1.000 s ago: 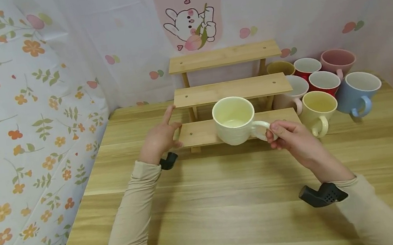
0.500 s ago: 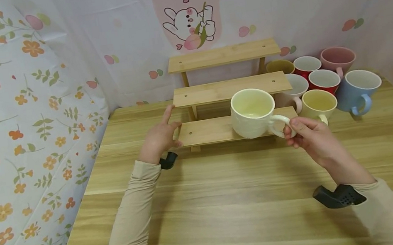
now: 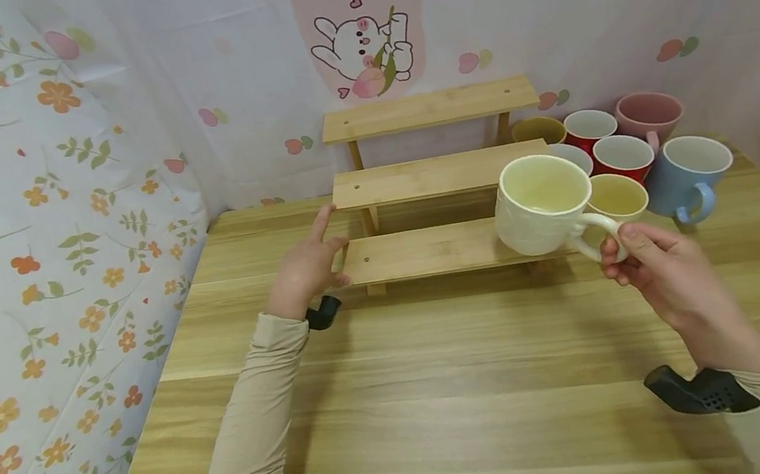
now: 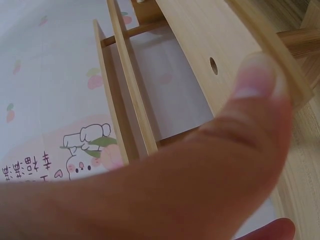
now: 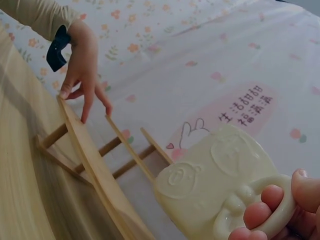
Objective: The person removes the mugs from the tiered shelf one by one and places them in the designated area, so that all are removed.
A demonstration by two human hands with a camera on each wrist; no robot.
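A pale cream mug point(image 3: 532, 228) hangs in the air over the right end of the lowest shelf, its mouth facing up. My right hand point(image 3: 673, 277) grips its handle between thumb and fingers. Raised animal faces show on the mug's side in the right wrist view. At the left end of the three-tier wooden rack point(image 3: 436, 249), my left hand point(image 3: 305, 272) rests with its fingers spread. Its thumb point(image 4: 255, 82) lies on the lowest shelf's end, while the index finger reaches the middle shelf.
Right of the rack stand several mugs: a yellow mug point(image 3: 617, 197), a blue mug point(image 3: 672, 188), a pink mug point(image 3: 649, 116), red ones with white insides and a brownish-yellow one. A printed cloth point(image 3: 224, 64) hangs behind the wooden table point(image 3: 402, 396).
My right hand has carried the cream mug rightward, from over the lowest shelf's middle to its right end, where it overlaps the standing mugs. My left hand has stayed at the rack.
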